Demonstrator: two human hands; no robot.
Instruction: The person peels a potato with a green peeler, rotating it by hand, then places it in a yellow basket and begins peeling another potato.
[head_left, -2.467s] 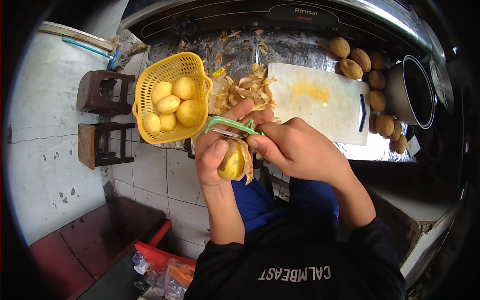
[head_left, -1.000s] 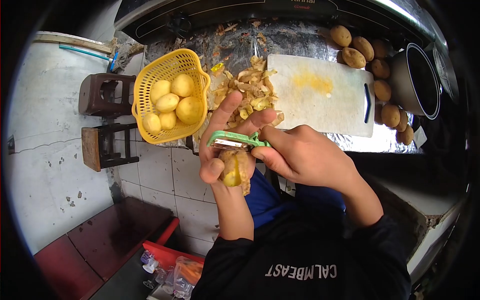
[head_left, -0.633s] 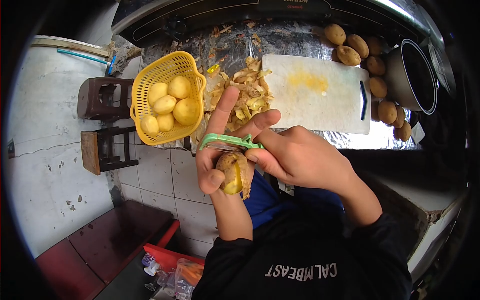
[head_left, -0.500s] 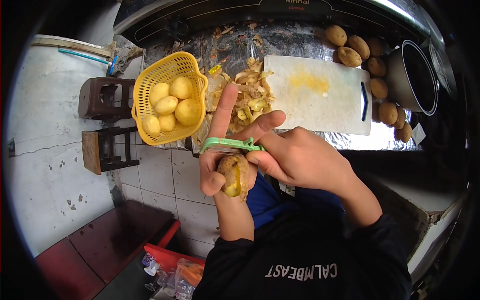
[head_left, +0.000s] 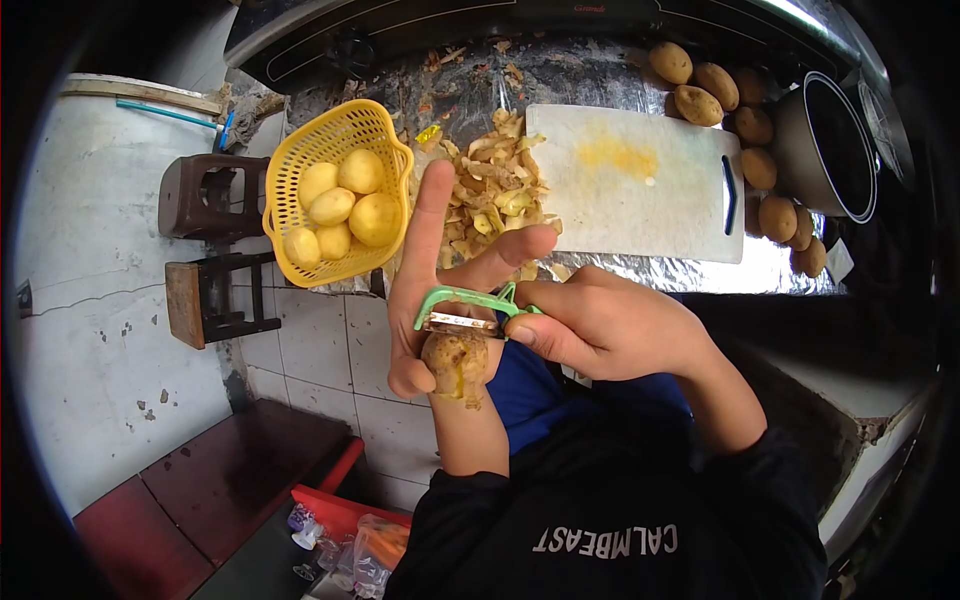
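Observation:
In the head view, my left hand [head_left: 418, 300] holds a partly peeled potato [head_left: 457, 366] against its palm, thumb at its side and two fingers stretched out past it. Yellow flesh shows in a narrow strip down the brown skin. My right hand [head_left: 605, 325] grips a green peeler [head_left: 465, 297] by its handle, and the metal blade lies right at the potato's upper end. Beyond my fingers, a heap of potato peelings [head_left: 495, 185] lies on the foil-covered counter, beside a white cutting board [head_left: 635, 190] with a yellow stain.
A yellow basket [head_left: 283, 165] at the left holds several peeled potatoes. Several unpeeled potatoes [head_left: 698, 105] lie right of the board, around a metal pot [head_left: 800, 150]. A stove [head_left: 470, 25] borders the back; two stools [head_left: 195, 200] stand at the left.
The peeler has tilted, its blade now facing me more, and has shifted slightly right. My left hand and the potato have moved a little left, and the potato has turned, showing less bare flesh.

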